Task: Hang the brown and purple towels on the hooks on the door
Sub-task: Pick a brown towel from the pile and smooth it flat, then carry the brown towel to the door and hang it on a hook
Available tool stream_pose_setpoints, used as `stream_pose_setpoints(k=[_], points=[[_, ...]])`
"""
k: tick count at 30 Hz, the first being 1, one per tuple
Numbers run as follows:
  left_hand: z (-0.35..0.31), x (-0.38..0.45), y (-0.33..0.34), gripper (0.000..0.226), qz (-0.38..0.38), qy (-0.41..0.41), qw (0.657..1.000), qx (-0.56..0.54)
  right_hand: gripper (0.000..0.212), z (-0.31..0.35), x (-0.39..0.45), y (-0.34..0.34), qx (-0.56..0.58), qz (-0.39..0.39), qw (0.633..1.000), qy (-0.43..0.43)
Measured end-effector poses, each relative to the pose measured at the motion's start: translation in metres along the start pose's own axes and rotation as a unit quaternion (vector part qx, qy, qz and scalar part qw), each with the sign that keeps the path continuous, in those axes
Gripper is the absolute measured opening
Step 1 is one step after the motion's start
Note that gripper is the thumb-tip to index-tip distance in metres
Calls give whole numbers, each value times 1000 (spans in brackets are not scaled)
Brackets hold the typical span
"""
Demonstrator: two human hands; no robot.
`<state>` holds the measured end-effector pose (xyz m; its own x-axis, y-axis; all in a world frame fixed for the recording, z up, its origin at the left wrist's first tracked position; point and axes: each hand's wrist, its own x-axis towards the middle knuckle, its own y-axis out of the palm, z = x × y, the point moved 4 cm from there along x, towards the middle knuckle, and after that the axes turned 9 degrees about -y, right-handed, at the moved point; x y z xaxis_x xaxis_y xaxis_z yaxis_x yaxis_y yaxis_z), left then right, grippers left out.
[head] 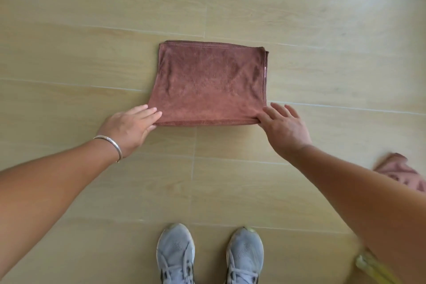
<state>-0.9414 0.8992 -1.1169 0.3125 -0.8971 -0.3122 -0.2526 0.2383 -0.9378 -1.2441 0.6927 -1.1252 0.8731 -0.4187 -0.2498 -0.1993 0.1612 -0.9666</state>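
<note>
- Brown towel (208, 83): soft, fuzzy microfibre-type cloth, folded into a flat near-rectangle w/ several layers; stitched hem along far edge, layered edges showing at its far right corner. Faint creases across top surface.
- It lies flat on the floor (92, 30), straight ahead of the person's shoes, well apart from them.
- Floor: pale wood-look tiles, smooth, slight sheen, thin light grout lines.
- Left hand (129, 126): fingers straight & together, tips resting on the towel's near left corner; thumb at the near edge. Not curled round the cloth, looks like a flat touch.
- Right hand (283, 126): fingers spread & mostly straight, index/thumb side touching the near right corner; outer fingers over bare floor just beside the towel. Can't tell if thumb is tucked under the edge.
- So towel sits between the two hands, both at its near fold, one per corner; rest of cloth extends away from the hands.
- Thin silver bangle (110, 145) on left wrist, metal, smooth.
- Grey mesh sneakers (209, 256) w/ laces at bottom centre, toes pointing at towel.
- Pinkish-mauve cloth (403, 171) at right edge, partly hidden behind right forearm, blurred.
- Blurred yellow item (373, 267) bottom right, can't ID.
- No containers in view.
</note>
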Motion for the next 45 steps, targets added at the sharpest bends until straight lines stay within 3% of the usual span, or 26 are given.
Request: stream_pose_setpoints(k=[3, 6, 10, 18, 29, 33, 39, 45], points=[[-3, -22, -69, 38, -2, -47, 999, 2, 25, 9, -11, -76, 18, 17, 1000, 16], [-11, -37, -151, 39, -25, -79, 996, 24, 43, 14, -18, -165, 24, 42, 999, 21], [-22, -52, -265, 41, -22, -115, 991, 71, 38, 22, -23, -292, -8, 72, 997, 12], [-52, -93, -589, 22, -162, -115, 979, -52, 20, 10, -51, -623, -37, -89, 995, -2], [-98, -183, -958, 29, -236, -127, 963, 36, 21, 27, -120, -984, -147, -213, 966, 24], [-102, -217, -1060, 32, -301, -134, 942, 68, 25, 41, -136, -1080, -161, -270, 949, 37], [-101, -256, -1159, 39, -390, -128, 907, 97, 26, 65, -152, -1192, -216, -346, 911, 48], [-89, -270, -1215, 40, -461, -109, 868, 149, 30, 82, -151, -1234, -203, -413, 884, 79]])
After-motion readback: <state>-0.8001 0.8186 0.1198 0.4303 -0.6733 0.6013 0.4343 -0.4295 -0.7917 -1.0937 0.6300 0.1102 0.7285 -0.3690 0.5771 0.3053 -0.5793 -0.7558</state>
